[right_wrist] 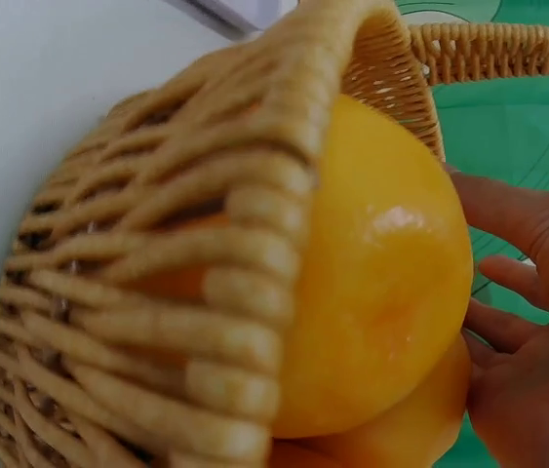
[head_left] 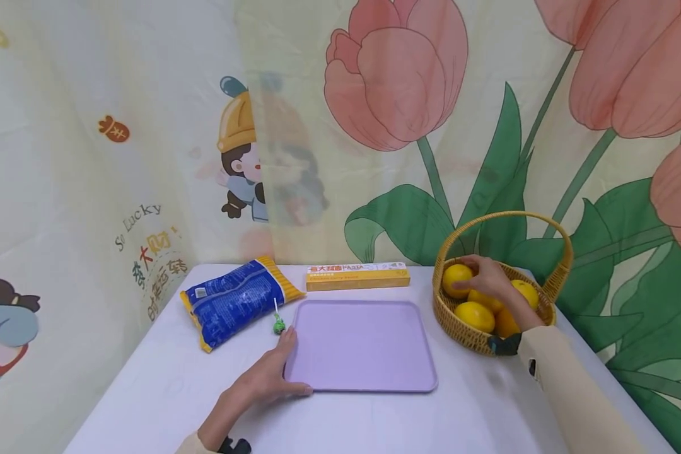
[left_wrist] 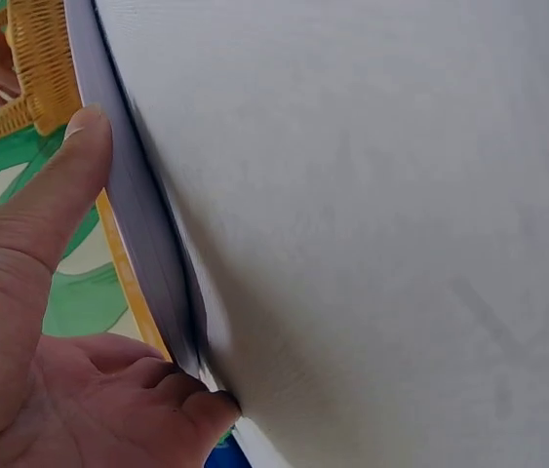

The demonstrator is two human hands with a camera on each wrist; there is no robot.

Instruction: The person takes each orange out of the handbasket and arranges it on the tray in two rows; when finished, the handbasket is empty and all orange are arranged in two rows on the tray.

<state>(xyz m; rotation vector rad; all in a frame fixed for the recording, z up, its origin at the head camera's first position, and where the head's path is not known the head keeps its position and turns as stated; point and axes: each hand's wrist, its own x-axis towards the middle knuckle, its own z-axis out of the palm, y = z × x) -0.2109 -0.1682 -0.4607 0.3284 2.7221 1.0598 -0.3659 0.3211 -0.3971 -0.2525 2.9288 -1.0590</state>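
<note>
A purple tray (head_left: pixel 360 343) lies flat on the table. My left hand (head_left: pixel 272 369) is at its near left corner, thumb along the near edge and fingers against the left side. In the left wrist view, the thumb of that left hand (left_wrist: pixel 50 322) touches the tray rim (left_wrist: pixel 142 210). Over at the right, my right hand (head_left: pixel 488 277) reaches into a wicker basket (head_left: pixel 459 328) and grips a yellow-orange orange (head_left: pixel 453 277) at the basket's left side. The right wrist view shows another orange (right_wrist: pixel 381 283) in front of the right hand (right_wrist: pixel 537 263), hiding its hold.
Behind the tray lies a yellow pasta box (head_left: pixel 357 277). A blue and yellow packet (head_left: pixel 238 302) lies at the left, with a green lollipop (head_left: pixel 279 325) between it and the tray. The basket's tall handle (head_left: pixel 505 214) arches over several oranges. A printed curtain (head_left: pixel 295 126) hangs behind the table.
</note>
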